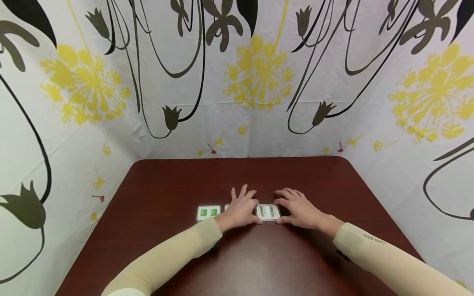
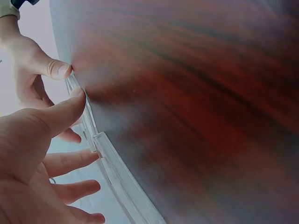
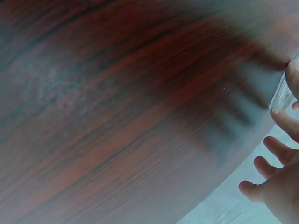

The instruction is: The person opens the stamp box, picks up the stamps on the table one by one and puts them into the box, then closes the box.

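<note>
A flat clear-edged case (image 1: 268, 212) with two green-and-white printed panels lies on the table between my hands. My left hand (image 1: 242, 209) pinches its left end between thumb and index finger, the other fingers spread out. At the right end, my right hand (image 1: 300, 209) grips the case with thumb and index finger at its near and far edges. In the left wrist view, the left thumb (image 2: 70, 105) presses along the case's side. The right wrist view shows the right index fingertip (image 3: 276, 115) right at the case's edge.
To the left lies a similar case (image 1: 208, 213) with two green squares. Another case (image 1: 226, 207) is mostly hidden behind my left hand. The dark red wooden table (image 1: 177, 181) meets a white floral-patterned cloth (image 1: 222, 135) at its back and sides.
</note>
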Tool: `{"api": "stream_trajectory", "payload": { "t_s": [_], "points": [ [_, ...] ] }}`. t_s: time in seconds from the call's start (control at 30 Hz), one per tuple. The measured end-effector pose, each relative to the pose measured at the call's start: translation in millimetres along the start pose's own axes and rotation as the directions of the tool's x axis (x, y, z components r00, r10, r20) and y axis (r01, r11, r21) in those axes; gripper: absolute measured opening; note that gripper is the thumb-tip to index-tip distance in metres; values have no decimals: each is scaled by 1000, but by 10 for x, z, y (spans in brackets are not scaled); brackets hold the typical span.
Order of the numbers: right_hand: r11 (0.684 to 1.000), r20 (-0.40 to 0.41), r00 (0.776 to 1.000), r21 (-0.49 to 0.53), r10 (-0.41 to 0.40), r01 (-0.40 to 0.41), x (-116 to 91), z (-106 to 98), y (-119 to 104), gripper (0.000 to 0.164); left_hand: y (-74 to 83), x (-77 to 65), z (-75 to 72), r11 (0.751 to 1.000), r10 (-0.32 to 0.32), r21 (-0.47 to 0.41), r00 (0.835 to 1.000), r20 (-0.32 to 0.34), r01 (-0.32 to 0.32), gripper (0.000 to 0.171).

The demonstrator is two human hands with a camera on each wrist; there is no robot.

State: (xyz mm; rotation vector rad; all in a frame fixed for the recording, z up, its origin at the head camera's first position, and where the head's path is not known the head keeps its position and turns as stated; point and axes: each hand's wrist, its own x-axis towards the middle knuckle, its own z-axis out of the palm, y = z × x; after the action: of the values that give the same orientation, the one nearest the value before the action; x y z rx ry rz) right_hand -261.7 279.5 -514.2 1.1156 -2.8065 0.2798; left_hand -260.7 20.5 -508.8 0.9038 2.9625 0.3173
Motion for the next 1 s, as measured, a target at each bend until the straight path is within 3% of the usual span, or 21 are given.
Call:
{"api": "stream_trajectory", "payload": {
  "t_s": [0.2, 0.63, 1.0],
  "points": [
    [1000, 14, 999, 11, 29, -29, 1, 1, -19, 56, -25, 11, 24, 1000, -5, -7, 1000, -15, 4, 56],
    [977, 70, 987, 148, 146, -155, 75, -43, -34, 59, -4, 37, 40, 997, -55, -60, 998, -11, 54, 56],
    [981, 74, 983, 80, 171, -176, 68, -41, -104, 58, 0, 49, 45, 994, -76, -77, 997, 5, 76, 56]
  ]
}}
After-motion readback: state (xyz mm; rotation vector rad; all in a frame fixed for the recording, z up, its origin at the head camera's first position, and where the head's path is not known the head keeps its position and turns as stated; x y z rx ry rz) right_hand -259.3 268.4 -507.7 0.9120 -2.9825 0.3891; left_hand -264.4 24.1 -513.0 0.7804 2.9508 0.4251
